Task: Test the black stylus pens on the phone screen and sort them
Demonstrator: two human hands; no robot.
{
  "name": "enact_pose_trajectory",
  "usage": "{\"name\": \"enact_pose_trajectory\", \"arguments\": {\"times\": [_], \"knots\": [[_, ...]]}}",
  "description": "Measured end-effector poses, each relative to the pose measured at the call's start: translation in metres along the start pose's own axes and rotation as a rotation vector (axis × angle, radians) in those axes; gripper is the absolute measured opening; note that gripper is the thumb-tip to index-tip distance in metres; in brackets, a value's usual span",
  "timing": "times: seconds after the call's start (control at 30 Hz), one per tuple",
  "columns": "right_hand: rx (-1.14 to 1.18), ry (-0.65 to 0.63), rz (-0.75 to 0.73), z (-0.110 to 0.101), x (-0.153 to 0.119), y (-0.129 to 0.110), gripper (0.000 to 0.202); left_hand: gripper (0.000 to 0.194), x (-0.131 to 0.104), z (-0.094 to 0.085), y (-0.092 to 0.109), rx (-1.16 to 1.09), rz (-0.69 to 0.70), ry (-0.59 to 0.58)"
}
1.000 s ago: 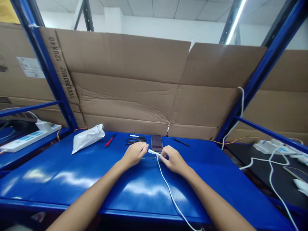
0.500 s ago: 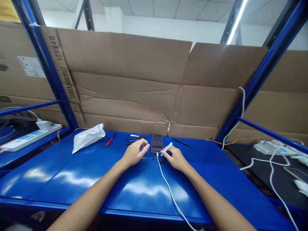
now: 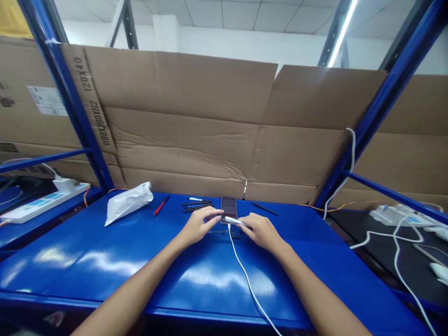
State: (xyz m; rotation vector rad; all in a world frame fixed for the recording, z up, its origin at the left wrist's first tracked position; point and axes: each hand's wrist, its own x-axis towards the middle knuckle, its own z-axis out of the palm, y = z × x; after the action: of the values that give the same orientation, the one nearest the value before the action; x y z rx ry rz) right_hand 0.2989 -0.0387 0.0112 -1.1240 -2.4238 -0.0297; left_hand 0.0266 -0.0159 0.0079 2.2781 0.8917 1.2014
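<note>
A white pen (image 3: 232, 220) lies nearly level in front of the phone, its dark end toward the right. My right hand (image 3: 261, 228) is closed on it. At its left end are the fingertips of my left hand (image 3: 200, 225), closed on the pen's dark tip. Behind the pen, the phone (image 3: 228, 205) rests on the blue table (image 3: 157, 280) with a white cable (image 3: 244, 271) at its near edge. Several dark pens (image 3: 198, 205) lie left of the phone, and one dark pen (image 3: 265, 208) is on its right.
A white plastic bag (image 3: 129, 202) and a red pen (image 3: 161, 206) lie on the left. Cardboard (image 3: 189, 126) stands along the back. Power strips (image 3: 45, 204) sit on the left side shelf and on the right, with loose white cables (image 3: 395, 238) at the right.
The white pen has swung from slanting upward to nearly level and moved left. My left hand has come to its left end, its fingers now closing there.
</note>
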Motion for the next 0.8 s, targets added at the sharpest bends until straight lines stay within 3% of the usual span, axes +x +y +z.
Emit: {"name": "enact_pose_trajectory", "arguments": {"times": [0.3, 0.57, 0.8], "knots": [[-0.036, -0.062, -0.029, -0.002, 0.001, -0.005, 0.028, 0.035, -0.001, 0.001, -0.003, -0.050, 0.001, -0.081], [0.034, -0.102, 0.011, -0.003, -0.001, -0.019, 0.017, 0.032, -0.003, -0.013, -0.002, -0.006, 0.026, -0.460], [0.011, -0.166, -0.138, 0.007, 0.003, -0.033, 0.013, 0.031, -0.005, -0.015, -0.003, 0.054, -0.028, -0.586]]}}
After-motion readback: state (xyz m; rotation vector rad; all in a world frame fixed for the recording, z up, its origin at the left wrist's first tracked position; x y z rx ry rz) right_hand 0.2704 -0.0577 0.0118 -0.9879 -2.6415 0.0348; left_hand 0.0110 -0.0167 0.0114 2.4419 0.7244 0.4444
